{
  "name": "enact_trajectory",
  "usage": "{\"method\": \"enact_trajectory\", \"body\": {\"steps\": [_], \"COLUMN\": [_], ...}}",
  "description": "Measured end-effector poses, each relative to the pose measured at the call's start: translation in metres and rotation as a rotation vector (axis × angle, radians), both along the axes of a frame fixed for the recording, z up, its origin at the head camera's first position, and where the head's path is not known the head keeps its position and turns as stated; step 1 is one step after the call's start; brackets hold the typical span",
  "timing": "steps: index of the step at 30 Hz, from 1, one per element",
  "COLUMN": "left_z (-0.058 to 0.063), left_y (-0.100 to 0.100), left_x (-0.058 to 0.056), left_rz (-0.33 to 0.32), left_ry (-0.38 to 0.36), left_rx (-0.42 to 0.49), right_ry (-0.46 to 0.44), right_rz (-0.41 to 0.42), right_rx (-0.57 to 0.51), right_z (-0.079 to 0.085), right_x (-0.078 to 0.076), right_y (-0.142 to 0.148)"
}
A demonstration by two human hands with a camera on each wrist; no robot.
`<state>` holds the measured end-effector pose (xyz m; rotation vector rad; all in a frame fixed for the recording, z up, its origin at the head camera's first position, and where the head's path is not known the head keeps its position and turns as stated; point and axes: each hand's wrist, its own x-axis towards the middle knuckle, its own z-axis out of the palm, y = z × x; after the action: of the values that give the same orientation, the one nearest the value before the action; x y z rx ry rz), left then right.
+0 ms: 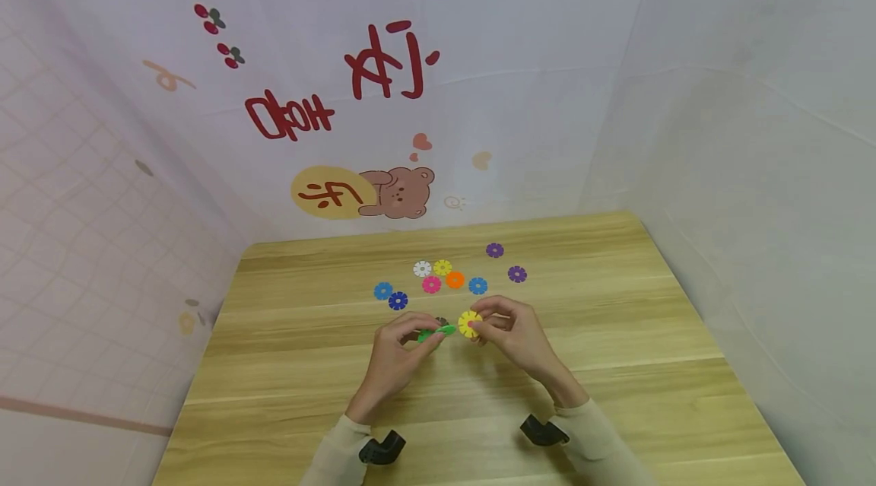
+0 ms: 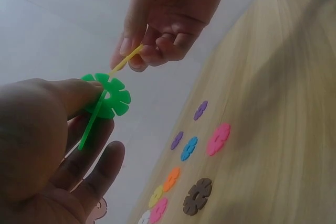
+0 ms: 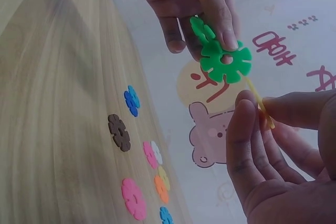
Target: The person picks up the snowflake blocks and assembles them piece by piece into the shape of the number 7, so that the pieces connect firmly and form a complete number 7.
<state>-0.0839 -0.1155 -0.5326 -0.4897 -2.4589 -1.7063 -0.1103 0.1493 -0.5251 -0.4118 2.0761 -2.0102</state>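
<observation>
Pinched between the thumb and fingers of the left hand (image 1: 400, 349) are two green snowflake discs (image 2: 107, 98) slotted crosswise into each other, held up just above the wooden table (image 1: 616, 364). Opposite it, the right hand (image 1: 516, 334) pinches a yellow disc (image 1: 469, 323) by its edge, fingers curled around it, and the yellow piece's rim meets a notch of the green pair; from the left wrist view the yellow disc shows edge-on, its tip touching the green one. Both hands hover near the middle of the table, close together. Beyond them lies a loose scatter of flat discs: a dark blue one (image 1: 398, 300), a light blue one (image 1: 383, 290), pink (image 1: 431, 284), orange (image 1: 455, 280), white (image 1: 422, 268) and two purple ones (image 1: 516, 274) farther right. A brown disc (image 2: 197, 196) lies just below the hands. Behind the table hangs a pale backdrop with a cartoon bear (image 1: 400, 193).
</observation>
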Motion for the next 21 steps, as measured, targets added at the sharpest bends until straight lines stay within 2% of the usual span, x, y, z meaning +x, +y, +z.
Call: {"method": "enact_trajectory", "body": {"steps": [11,21], "left_z": [-0.0001,-0.0018], "left_y": [0.0012,0.0025], "left_x": [0.0010,0.0002], "left_rz": [-0.017,-0.045], "left_ry": [0.027,0.057], "left_rx": [-0.010,-0.012], "right_ry": [-0.011,0.013], "right_rz": [0.022,0.025], "right_rx": [0.030,0.076], "right_z": [-0.0004,-0.0011], "right_x": [0.0011,0.0028], "right_y": [-0.0018,-0.0031]}}
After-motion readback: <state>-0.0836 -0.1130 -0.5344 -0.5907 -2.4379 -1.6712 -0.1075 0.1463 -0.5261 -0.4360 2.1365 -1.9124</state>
